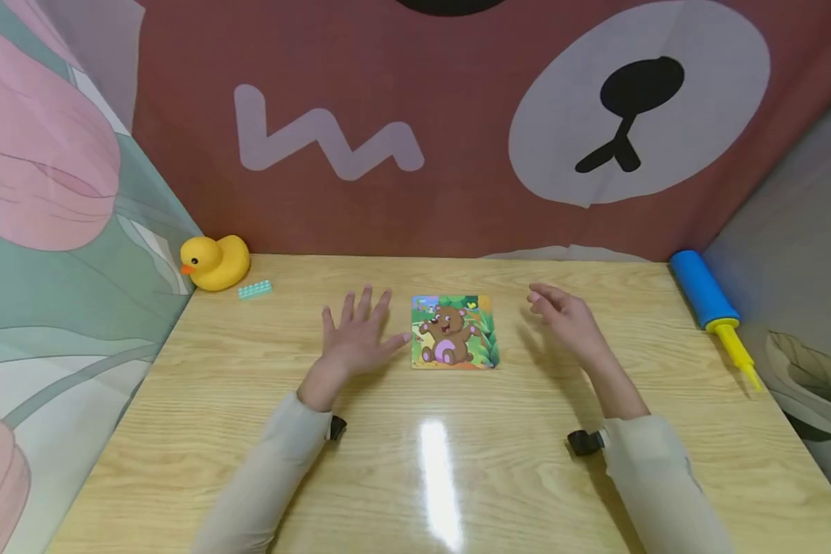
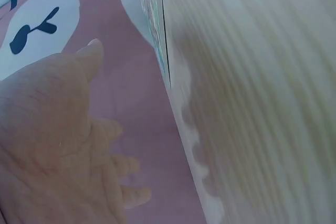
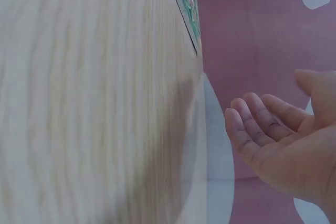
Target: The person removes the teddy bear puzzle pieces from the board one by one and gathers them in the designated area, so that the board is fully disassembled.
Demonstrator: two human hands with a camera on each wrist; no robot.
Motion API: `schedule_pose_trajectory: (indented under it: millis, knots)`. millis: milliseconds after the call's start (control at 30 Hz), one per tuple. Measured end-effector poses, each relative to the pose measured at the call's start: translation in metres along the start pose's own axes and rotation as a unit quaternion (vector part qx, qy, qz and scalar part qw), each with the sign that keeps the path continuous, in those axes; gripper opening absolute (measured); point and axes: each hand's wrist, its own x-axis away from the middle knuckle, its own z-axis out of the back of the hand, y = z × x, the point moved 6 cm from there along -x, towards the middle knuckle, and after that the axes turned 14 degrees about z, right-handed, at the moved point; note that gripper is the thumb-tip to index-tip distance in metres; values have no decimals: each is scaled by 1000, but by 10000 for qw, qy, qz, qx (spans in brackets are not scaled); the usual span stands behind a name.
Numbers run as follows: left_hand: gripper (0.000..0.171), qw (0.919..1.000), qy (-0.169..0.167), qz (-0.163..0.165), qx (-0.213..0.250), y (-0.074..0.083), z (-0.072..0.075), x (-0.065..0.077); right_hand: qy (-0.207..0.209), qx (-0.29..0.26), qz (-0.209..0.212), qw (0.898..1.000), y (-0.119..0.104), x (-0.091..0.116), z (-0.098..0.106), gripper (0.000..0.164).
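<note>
Altogether, one left hand and one right hand flank one bear picture.

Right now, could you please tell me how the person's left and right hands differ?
The left hand spreads its fingers wide, while the right hand has them closer together and slightly bent. In the head view, the left hand nearly meets the bear picture; the right hand is farther from it. Both hold nothing.
</note>
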Motion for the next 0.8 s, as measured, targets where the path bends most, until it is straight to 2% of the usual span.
schedule_pose_trajectory:
  millis: [267,533,800]
  knots:
    - [85,9996,-88,-256,-112,32,-8,-4,-22,-914,-393,9950,7,-18,-18,58]
    - [84,9973,-297,-571,-366,63,-24,-4,-262,-686,-638,9953,13,-25,-35,51]
    - [82,9973,-288,-462,-497,72,-29,-5,-355,-1051,-762,9909,10,-45,-56,43]
